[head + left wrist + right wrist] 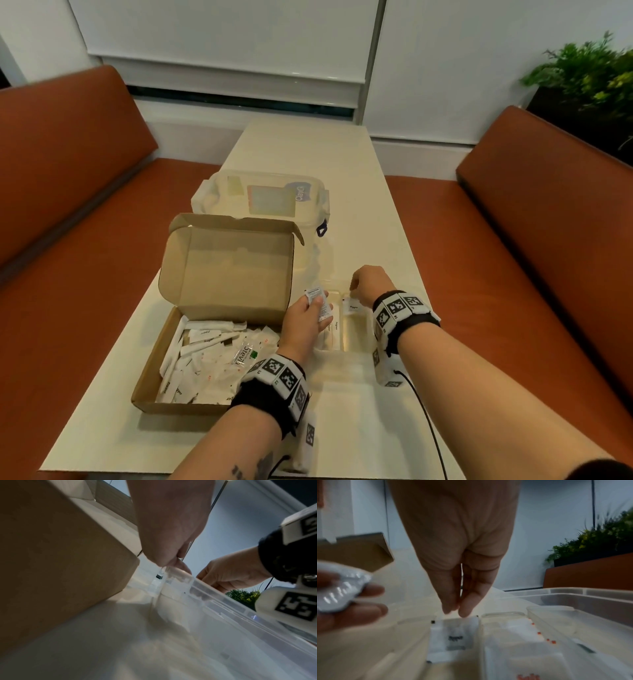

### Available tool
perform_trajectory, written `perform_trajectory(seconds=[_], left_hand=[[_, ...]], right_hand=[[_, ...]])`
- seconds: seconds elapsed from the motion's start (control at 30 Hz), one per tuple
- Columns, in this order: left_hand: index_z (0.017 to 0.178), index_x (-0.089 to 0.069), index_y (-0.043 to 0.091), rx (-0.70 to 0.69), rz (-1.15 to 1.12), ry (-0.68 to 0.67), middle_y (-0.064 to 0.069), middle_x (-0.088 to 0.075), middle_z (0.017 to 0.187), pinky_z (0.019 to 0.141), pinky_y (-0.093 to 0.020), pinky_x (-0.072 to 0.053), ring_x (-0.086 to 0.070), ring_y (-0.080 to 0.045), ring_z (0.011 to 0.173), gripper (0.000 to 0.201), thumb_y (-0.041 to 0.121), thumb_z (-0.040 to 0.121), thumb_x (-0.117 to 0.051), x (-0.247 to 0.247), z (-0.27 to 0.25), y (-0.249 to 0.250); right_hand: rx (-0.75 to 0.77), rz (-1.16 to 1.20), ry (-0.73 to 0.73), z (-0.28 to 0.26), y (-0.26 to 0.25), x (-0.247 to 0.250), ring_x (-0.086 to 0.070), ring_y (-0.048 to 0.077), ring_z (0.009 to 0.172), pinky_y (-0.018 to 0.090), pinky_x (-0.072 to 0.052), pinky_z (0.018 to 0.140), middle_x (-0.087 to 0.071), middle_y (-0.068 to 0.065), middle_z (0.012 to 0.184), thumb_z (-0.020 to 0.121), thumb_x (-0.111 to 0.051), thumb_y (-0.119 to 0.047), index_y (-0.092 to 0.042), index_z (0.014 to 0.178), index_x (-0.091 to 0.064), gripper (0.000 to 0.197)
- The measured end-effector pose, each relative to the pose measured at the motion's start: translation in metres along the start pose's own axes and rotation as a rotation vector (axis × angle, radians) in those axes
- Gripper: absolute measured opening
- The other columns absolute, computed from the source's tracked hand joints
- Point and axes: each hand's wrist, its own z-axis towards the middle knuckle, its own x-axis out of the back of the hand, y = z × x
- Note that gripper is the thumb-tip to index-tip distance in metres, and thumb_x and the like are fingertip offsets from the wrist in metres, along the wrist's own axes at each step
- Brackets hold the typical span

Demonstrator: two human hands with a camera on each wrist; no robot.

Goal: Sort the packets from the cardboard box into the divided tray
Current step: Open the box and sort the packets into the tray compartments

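Cream table (pixel 342 428), two forearms with marker wristbands reaching in from the near edge. Open cardboard box (pixel 150 383) near left, lid flap up, heaped with white packets (pixel 205 370); one clear "Stevia" sachet (pixel 244 353) lies on top of the heap. Left hand (pixel 305 322) just right of the box, over the left end of the divided tray (pixel 358 342), thumb and fingers pinching a white printed packet (pixel 317 296) held up off the tray. Clear divided tray sits right of the box, between the two hands; long sugar sticks (pixel 334 330) lie in a left compartment, salt packets (pixel 522 635) with red print in another. Right hand (pixel 368 282) at the tray's far end, fingertips (pixel 467 609) pinched together on the top edge of a pepper packet (pixel 352 305) that stands leaning in a middle compartment. Farther back, a clear lidded plastic tub (pixel 260 198) behind the box. Orange bench seats (pixel 85 274) both sides, green plant (pixel 589 68) far right.
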Motion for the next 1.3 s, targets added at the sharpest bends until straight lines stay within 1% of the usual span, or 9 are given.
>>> perform_trajectory(seconds=[0.13,0.27,0.4,0.5,0.67,0.77,0.87,1.13,1.3], left_hand=[[0.117,-0.055,-0.001,0.046,-0.03,0.0,-0.012,-0.057,0.108,0.074,-0.027,-0.054,-0.058,-0.024,0.099,0.028,0.018,0.098,-0.048,-0.002,0.004,0.003],[0.112,-0.063,0.013,-0.034,0.108,-0.12,0.003,-0.067,0.097,0.078,-0.02,-0.051,-0.059,-0.015,0.098,0.024,0.023,0.1,-0.044,-0.011,-0.004,0.009],[0.14,-0.045,0.022,-0.135,0.468,-0.316,0.001,-0.053,0.136,0.11,-0.03,-0.035,-0.047,-0.013,0.128,0.041,0.017,0.099,-0.044,-0.024,-0.015,0.007],[0.143,-0.04,0.022,-0.16,0.595,-0.357,0.002,-0.051,0.139,0.105,-0.024,-0.034,-0.046,-0.012,0.127,0.052,0.014,0.094,-0.052,-0.033,-0.021,0.007],[0.134,-0.051,0.011,-0.122,0.408,-0.147,-0.005,-0.056,0.131,0.103,-0.031,-0.042,-0.053,-0.016,0.118,0.038,0.02,0.097,-0.05,-0.044,-0.025,0.005],[0.118,-0.06,0.005,-0.137,0.382,-0.116,-0.012,-0.066,0.107,0.077,-0.026,-0.056,-0.064,-0.017,0.09,0.027,0.015,0.093,-0.057,-0.045,-0.025,0.002],[0.105,-0.065,-0.001,-0.176,0.382,-0.128,-0.007,-0.065,0.082,0.056,-0.012,-0.05,-0.062,-0.01,0.068,0.018,0.002,0.088,-0.06,-0.046,-0.026,0.001],[0.093,-0.068,0.014,-0.238,0.546,-0.102,0.003,-0.066,0.083,0.069,-0.017,-0.049,-0.061,-0.012,0.076,0.007,0.016,0.086,-0.067,-0.049,-0.031,-0.003],[0.084,-0.072,0.025,-0.224,0.823,-0.348,0.015,-0.066,0.08,0.063,-0.008,-0.041,-0.056,0.0,0.068,0.014,0.037,0.076,-0.075,-0.04,-0.036,-0.012]], right_hand=[[0.054,0.516,0.053,-0.025,-0.005,0.001,-0.061,0.018,0.062,0.029,-0.055,0.066,-0.066,0.012,0.077,0.09,-0.06,-0.011,-0.001,0.09,-0.068,0.012],[-0.026,0.917,0.0,-0.052,-0.006,-0.009,-0.061,0.015,0.05,0.026,-0.057,0.054,-0.065,0.013,0.069,0.094,-0.055,-0.026,0.0,0.082,-0.065,0.03],[-0.166,1.036,0.054,-0.061,0.006,-0.011,-0.065,0.022,0.055,0.032,-0.058,0.057,-0.065,0.013,0.066,0.091,-0.059,-0.035,-0.003,0.073,-0.064,0.038],[-0.158,1.038,0.104,-0.064,0.024,-0.008,-0.063,0.025,0.067,0.043,-0.058,0.073,-0.064,0.017,0.075,0.088,-0.058,-0.008,0.002,0.078,-0.065,0.016],[-0.132,1.144,0.09,-0.075,0.053,-0.007,-0.066,0.017,0.068,0.019,-0.054,0.052,-0.068,0.011,0.079,0.091,-0.055,-0.003,-0.002,0.088,-0.068,0.013],[-0.139,1.177,0.089,-0.079,0.064,-0.011,-0.066,0.019,0.073,0.02,-0.055,0.054,-0.069,0.012,0.082,0.091,-0.056,-0.004,-0.005,0.084,-0.069,0.015],[-0.144,1.181,0.081,-0.083,0.071,-0.015,-0.067,0.017,0.073,0.02,-0.056,0.057,-0.07,0.01,0.08,0.091,-0.057,-0.007,-0.005,0.085,-0.068,0.013],[-0.163,0.925,0.26,-0.088,0.093,-0.005,-0.056,0.006,0.053,0.017,-0.046,0.05,-0.066,0.0,0.067,0.078,-0.069,-0.002,-0.01,0.073,-0.065,0.009],[-0.303,0.785,0.536,-0.08,0.116,0.004,-0.061,0.012,0.057,0.028,-0.058,0.061,-0.061,0.002,0.079,0.082,-0.065,0.001,-0.012,0.078,-0.06,0.014]])
